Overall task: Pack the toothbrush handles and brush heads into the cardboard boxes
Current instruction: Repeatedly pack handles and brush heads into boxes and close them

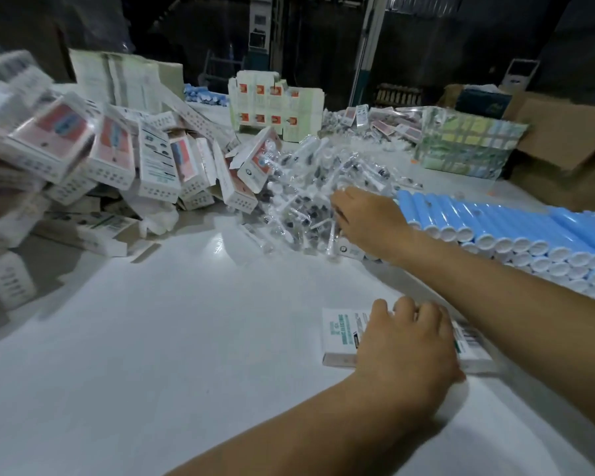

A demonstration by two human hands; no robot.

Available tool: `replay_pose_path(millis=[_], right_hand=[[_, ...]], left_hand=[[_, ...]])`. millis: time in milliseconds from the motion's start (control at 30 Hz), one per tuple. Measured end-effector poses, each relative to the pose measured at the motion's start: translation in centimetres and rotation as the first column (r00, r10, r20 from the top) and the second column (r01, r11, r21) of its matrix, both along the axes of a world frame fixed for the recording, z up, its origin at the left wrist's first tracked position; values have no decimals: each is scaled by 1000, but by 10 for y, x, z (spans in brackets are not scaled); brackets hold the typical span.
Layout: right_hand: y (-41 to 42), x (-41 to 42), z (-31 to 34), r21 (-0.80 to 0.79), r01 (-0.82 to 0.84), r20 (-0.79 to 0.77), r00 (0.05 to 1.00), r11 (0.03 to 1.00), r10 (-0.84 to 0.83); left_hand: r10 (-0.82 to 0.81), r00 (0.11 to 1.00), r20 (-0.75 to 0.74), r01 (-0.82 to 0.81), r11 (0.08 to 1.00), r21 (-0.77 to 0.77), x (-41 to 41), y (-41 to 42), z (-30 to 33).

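Note:
A white cardboard box (340,333) with green print lies flat on the white table (186,338), near the front right. My left hand (406,341) rests on top of it, fingers curled over its far edge. My right hand (364,218) reaches into a heap of brush heads in clear wrappers (306,190) at the table's middle; its fingertips are buried in the wrappers, so its hold is hidden. Blue toothbrush handles (516,231) with white ends lie stacked in rows at the right.
A tumbled pile of packed white and red boxes (110,156) fills the left side. Flat box blanks (275,104) stand at the back. More wrapped goods (471,146) and brown cartons (564,139) sit at the far right.

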State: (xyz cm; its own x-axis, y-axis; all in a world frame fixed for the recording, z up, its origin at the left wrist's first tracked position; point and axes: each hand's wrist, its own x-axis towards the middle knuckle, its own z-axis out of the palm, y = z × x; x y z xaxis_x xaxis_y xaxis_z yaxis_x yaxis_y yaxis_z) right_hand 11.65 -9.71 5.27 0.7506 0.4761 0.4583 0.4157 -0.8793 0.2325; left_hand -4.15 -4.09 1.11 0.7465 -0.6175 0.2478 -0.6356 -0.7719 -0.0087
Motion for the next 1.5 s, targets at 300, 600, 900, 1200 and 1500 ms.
replay_pose_path(millis=[300,600,900,1200,1500], right_hand=[[-49,-69,43,581,-48,-5,998,813,63],[-179,-182,5,961,207,-182,973,-184,142],[-157,-187,-24,953,300,-288,940,-41,181],[-129,-187,-32,967,251,-252,967,36,39],[-123,-194,-34,968,243,-246,968,59,44]], left_hand=[[-13,1000,19,14,999,-38,0,0,1],[76,988,136,-63,993,-101,9,-1,-12],[89,954,286,-51,989,-137,1,-1,-9],[64,958,281,-22,989,-148,-6,-7,-7],[119,970,212,-73,974,-213,0,-7,-2]])
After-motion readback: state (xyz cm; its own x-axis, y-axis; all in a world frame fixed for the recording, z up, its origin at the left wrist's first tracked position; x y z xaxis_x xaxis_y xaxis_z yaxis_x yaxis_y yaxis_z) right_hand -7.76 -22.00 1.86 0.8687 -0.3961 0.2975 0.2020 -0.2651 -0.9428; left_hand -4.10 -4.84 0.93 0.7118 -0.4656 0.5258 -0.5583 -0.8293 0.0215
